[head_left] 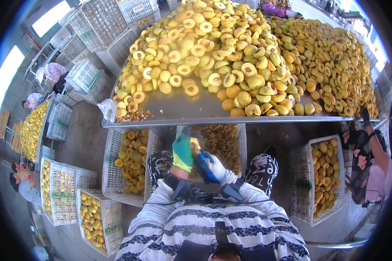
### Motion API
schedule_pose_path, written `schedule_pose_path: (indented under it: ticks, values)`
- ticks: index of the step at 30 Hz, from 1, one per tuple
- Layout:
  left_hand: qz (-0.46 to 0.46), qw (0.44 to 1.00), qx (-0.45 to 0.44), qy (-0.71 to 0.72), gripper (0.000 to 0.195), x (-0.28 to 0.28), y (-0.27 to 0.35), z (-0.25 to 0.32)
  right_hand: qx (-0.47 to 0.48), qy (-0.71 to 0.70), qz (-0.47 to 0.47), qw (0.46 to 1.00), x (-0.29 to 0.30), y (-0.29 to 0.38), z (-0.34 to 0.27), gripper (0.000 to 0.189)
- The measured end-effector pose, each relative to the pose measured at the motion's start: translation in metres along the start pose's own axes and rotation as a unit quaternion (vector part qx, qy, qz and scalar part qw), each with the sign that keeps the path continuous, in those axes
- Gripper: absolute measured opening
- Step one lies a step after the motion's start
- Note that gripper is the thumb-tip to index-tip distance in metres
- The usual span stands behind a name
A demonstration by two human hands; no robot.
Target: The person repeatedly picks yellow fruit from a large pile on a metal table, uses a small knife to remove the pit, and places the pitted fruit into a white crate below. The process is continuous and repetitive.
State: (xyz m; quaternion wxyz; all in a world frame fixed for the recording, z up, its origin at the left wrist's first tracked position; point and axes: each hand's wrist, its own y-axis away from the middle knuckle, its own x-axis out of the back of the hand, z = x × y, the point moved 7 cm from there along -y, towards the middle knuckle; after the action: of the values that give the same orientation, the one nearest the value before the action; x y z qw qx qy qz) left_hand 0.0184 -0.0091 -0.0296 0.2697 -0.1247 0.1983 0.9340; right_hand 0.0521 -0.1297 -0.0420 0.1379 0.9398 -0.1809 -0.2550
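Note:
My left hand (182, 150), in a green glove with a yellow-green cuff, grips a yellow peach half (195, 142). My right hand (211, 167), in a blue and white glove, is curled close against the fruit. Whether its fingers hold a small tool is blurred and cannot be told. Both hands are over a white plastic crate (244, 146) between my knees, filled with brown pits and scraps. Ahead of them, a metal table (189, 106) bears a large heap of halved peaches (199, 50).
The table's raised metal edge (183, 121) runs just beyond my hands. A crate of peach halves (109, 169) stands by my left knee, another crate (300, 186) to the right. A person (375, 163) sits at far right. Loose pits (134, 116) and a plastic bag (107, 109) lie at the left corner.

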Motion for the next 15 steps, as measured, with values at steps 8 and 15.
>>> schedule_pose_path:
  ticks: [8, 15]
  values:
    - [-0.08, 0.99, -0.089, -0.068, 0.014, 0.012, -0.016, -0.016, -0.104, -0.21, -0.123, 0.964, -0.011, 0.002, 0.02, 0.043]
    - [0.06, 0.959, -0.181, -0.21, 0.017, 0.079, -0.028, 0.008, -0.098, -0.601, -0.207, 0.765, 0.022, -0.027, 0.042, 0.042]
